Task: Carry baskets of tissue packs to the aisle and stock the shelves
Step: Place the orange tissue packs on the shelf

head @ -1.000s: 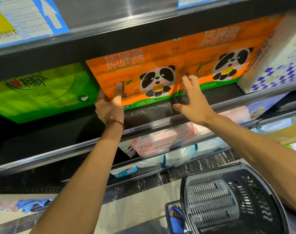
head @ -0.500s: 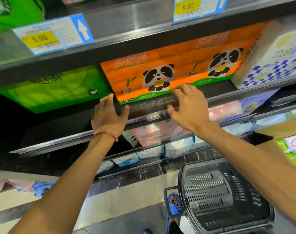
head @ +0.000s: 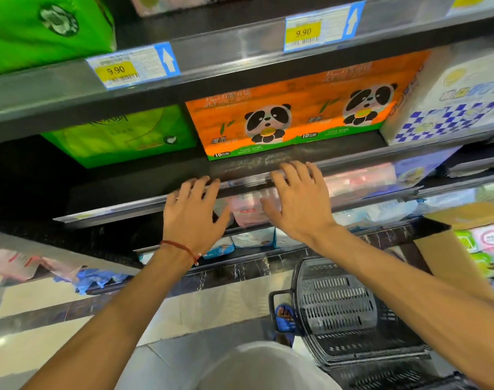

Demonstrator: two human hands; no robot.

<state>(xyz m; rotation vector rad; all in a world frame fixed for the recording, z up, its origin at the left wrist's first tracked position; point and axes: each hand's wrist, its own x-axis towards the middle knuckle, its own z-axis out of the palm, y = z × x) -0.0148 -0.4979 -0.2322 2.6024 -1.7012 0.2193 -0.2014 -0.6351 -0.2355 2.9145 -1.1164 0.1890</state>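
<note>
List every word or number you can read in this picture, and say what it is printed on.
"9.90": left yellow price tag on the shelf edge
"9.90": right yellow price tag
"JLY", "湿水", "10": orange panda-printed tissue pack
Blurred, unreadable: lettering on the green tissue pack beside it; the tags' small print.

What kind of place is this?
Probably a supermarket aisle: shelves bear yellow 9.90 price tags, tissue packs fill them, and a black basket stands below.

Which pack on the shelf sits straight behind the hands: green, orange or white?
The orange panda pack, in the middle, between the green pack on its left and the white blue-checked pack on its right. It alone shows pandas.
</note>
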